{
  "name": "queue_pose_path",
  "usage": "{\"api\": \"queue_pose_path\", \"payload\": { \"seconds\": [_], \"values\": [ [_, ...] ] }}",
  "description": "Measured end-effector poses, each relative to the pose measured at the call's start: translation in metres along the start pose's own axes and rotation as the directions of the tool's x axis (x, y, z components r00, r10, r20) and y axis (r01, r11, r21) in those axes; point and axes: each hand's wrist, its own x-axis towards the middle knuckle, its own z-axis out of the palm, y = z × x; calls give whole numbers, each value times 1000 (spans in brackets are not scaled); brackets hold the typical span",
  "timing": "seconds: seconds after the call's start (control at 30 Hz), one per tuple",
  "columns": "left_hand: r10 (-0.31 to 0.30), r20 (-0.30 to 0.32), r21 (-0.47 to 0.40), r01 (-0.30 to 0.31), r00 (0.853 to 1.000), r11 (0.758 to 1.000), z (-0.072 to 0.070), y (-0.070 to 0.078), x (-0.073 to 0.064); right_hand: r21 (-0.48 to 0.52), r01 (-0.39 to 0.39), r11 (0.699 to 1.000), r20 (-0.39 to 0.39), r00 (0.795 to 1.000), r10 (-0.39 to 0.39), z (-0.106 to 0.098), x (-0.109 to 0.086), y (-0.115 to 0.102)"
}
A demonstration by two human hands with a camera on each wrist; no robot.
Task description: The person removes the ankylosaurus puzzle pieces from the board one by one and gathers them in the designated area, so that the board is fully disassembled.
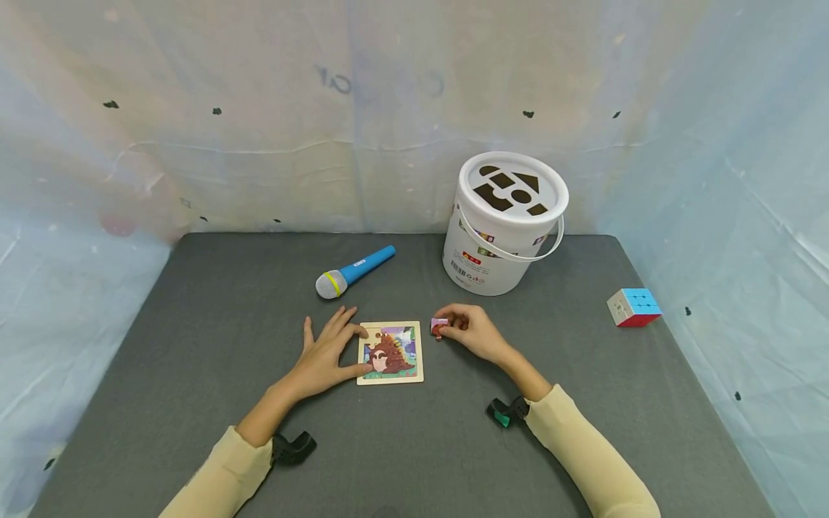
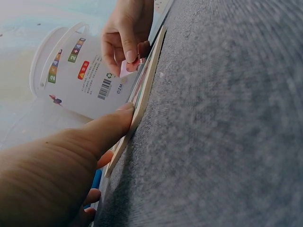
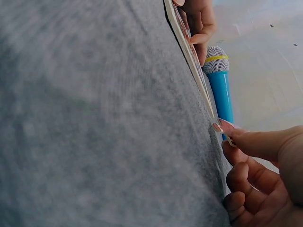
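A square wooden jigsaw puzzle (image 1: 391,352) with a brown dinosaur picture lies flat on the grey table. Its upper left corner shows bare pale wood. My left hand (image 1: 327,360) rests at the puzzle's left side, fingers spread, with the thumb and index finger on the frame; in the left wrist view the thumb presses on its edge. Just right of the puzzle, my right hand (image 1: 476,332) pinches a small puzzle piece (image 1: 439,325), pink-purple and brown with a knob, between thumb and fingers. The right wrist view shows this piece (image 3: 226,127) edge-on at the fingertips.
Behind the puzzle lies a blue toy microphone (image 1: 356,271) with a silver head. A white bucket (image 1: 486,266) with a shape-sorter lid and handle stands at the back right. Near the table's right edge sits a puzzle cube (image 1: 635,308). Plastic sheeting (image 1: 388,180) surrounds the table.
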Motion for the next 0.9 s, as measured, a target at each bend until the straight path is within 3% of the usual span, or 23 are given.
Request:
{"api": "queue_pose_path", "payload": {
  "seconds": [0.27,0.5,0.9],
  "values": [
    [-6,2,1,6,1000,1000,1,-1,0,-7,8,1000,-20,1000,-8,7,4,38],
    [-5,1,-3,5,1000,1000,0,0,0,-22,3,1000,-32,999,-4,8,3,42],
    [9,-7,-8,-9,1000,1000,0,-2,0,-242,31,970,-20,999,-37,11,3,40]
  ]
}}
